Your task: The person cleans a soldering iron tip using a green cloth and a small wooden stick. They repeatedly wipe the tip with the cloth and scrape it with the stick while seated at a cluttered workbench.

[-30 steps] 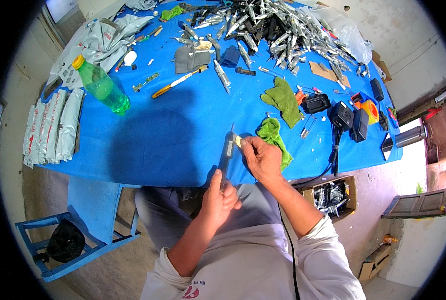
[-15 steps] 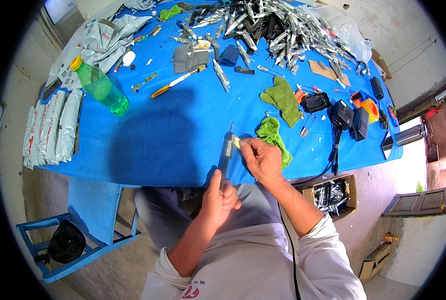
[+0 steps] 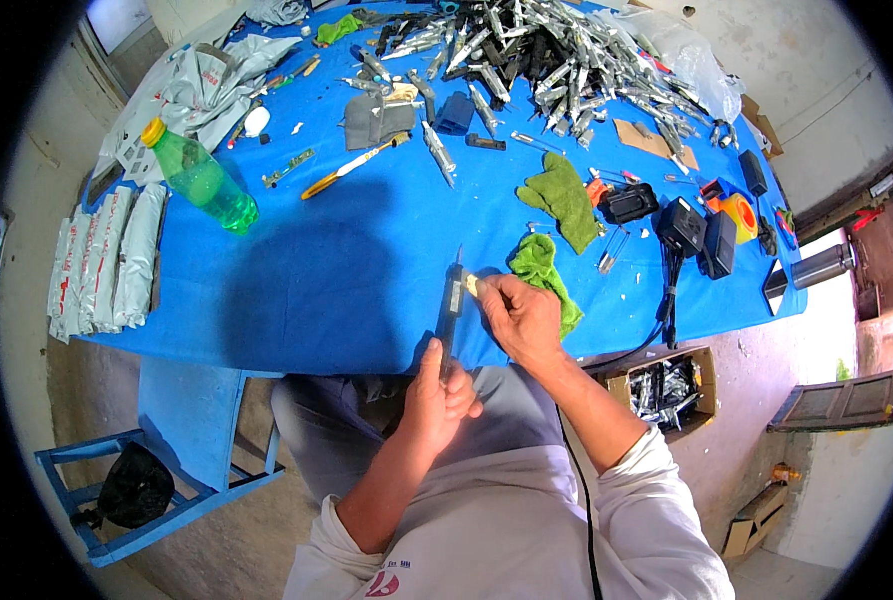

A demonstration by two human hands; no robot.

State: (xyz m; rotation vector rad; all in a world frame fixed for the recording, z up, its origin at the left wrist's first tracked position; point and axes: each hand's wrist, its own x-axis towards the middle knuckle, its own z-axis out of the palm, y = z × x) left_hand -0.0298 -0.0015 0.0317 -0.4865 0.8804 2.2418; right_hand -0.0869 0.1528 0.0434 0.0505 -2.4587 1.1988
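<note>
Since a second ago almost nothing has shifted: my hands sit in the same spot at the near edge of the table, and the tool has kept its upright tilt.

My left hand [image 3: 438, 392] is closed around the lower end of a long, thin dark metal tool [image 3: 452, 305], which rises from my fist and ends in a fine point over the blue cloth-covered table [image 3: 346, 260]. My right hand [image 3: 519, 316] is curled, its fingertips [image 3: 478, 287] pinching a small pale piece against the upper part of the tool; what that piece is I cannot tell.

Just beyond my right hand lies a crumpled bright green rag [image 3: 543, 268], and a darker green rag [image 3: 564, 196] lies further up. To the right of them sit black boxy chargers [image 3: 694, 232] with a cable running off the table's edge. A green plastic bottle with a yellow cap [image 3: 202, 180] stands well to the left. A heap of silvery metal parts [image 3: 546, 50] fills the far side of the table.
</note>
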